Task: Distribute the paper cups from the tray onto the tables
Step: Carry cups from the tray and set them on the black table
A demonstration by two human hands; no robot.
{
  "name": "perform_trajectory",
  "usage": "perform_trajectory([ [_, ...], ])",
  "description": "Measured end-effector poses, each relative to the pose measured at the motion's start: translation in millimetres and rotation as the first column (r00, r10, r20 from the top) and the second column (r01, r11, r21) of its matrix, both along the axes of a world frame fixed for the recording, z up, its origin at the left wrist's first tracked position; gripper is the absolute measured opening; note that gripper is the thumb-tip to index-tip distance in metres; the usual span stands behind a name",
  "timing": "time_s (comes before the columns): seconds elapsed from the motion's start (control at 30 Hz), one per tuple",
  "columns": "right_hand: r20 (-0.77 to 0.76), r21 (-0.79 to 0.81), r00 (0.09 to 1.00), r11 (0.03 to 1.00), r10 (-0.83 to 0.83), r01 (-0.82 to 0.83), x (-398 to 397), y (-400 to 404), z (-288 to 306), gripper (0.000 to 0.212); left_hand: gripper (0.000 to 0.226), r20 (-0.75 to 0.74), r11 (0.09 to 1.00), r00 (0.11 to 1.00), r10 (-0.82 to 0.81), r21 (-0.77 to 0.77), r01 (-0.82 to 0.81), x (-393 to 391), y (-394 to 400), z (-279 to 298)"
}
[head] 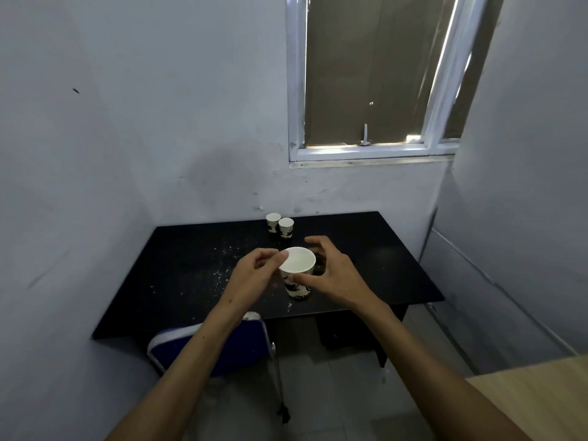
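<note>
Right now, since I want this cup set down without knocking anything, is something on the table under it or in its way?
Nothing visible blocks it. The patterned white paper cup hangs over bare black table between the left hand and right hand. Two matching small paper cups stand clear at the far edge.

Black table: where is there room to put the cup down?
The black table has bare room on its right side, between the right hand and the right edge. The left part is free too, though white specks dot it. It is crowded in the middle, where both hands hold the cup, and behind it, where two cups stand near the wall.
</note>
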State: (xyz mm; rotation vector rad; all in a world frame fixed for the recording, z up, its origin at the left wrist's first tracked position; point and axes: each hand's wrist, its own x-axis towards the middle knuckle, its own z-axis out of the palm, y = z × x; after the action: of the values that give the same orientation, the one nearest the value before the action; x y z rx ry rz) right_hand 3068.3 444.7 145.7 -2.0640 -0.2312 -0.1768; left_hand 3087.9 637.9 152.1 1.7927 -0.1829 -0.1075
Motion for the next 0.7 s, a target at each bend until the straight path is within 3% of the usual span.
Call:
perform_trajectory([
  [0.13,0.015,0.013,1.0,1.0,-0.011,0.011,81,6,-17,0.087,0.054,0.054,0.972,0.999,-0.007,0.236,-0.006,84,-8,-4],
  [0.3,-0.011,0.005,1.0,1.0,-0.002,0.002,182,9,-31,0.09,0.057,0.078,0.914,0.996,-0.052,0.406,0.016,186,-7,-6],
  [0.7,-0.144,0.034,0.989,0.999,0.03,-0.025,361,-22,-84,0.079,0.066,0.073,0.853,0.991,-0.113,0.519,0.059,377,-22,-52],
])
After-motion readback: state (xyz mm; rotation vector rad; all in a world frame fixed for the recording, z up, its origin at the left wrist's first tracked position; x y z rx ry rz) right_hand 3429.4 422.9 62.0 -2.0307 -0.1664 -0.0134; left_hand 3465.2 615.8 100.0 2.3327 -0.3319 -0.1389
